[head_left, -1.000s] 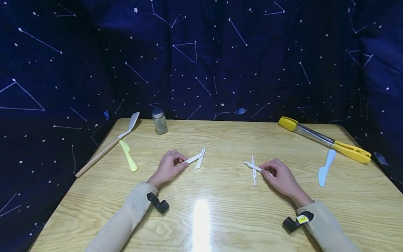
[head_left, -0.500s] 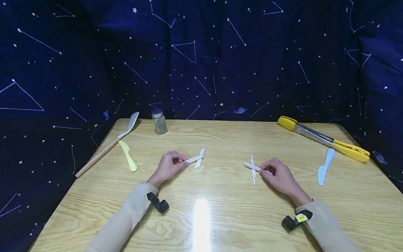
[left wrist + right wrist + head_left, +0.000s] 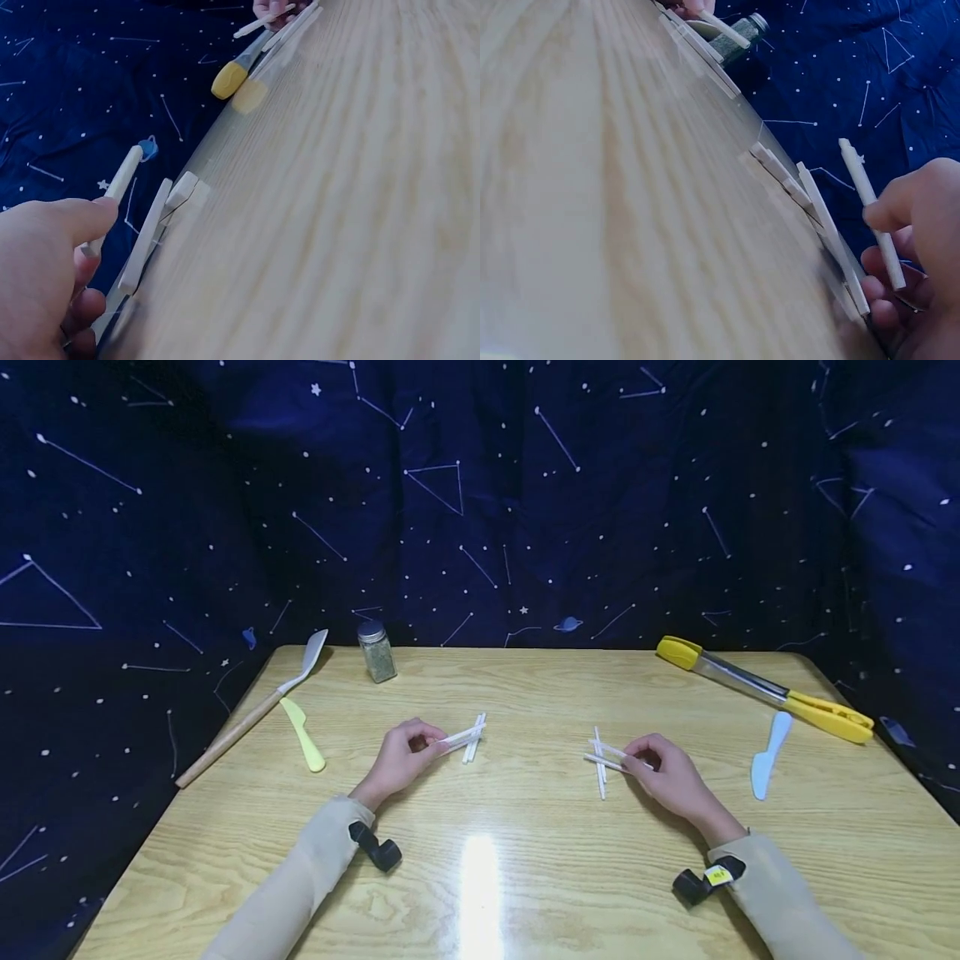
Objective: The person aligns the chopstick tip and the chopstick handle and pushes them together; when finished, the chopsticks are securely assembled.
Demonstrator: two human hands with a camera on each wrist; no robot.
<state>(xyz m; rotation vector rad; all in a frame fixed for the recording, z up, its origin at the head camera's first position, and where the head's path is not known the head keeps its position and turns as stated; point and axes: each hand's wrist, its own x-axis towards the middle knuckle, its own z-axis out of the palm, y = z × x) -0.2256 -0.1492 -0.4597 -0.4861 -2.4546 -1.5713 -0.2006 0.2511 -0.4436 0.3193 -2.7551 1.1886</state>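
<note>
My left hand (image 3: 405,757) pinches a short white stick (image 3: 121,180) between thumb and fingers, raised off the table. Below it another white stick (image 3: 145,238) lies across a pair of sticks (image 3: 469,752). On the other side, my right hand (image 3: 667,777) pinches a similar stick (image 3: 868,201), also lifted. Under that one, a stick (image 3: 831,234) rests across crossed sticks (image 3: 601,785), its near end close to my lower fingers; whether they touch it I cannot tell.
On the left lie a wooden-handled spatula (image 3: 232,737) and a yellow knife (image 3: 303,737), with a spice jar (image 3: 377,653) behind. Yellow-tipped tongs (image 3: 750,687) and a light-blue knife (image 3: 769,757) lie on the right. A dark starry cloth (image 3: 480,527) hangs beyond the table's far edge.
Both held sticks have risen slightly, so a gap now shows between each and the stick below it. The hands have barely moved, and the head view has shifted a little.
</note>
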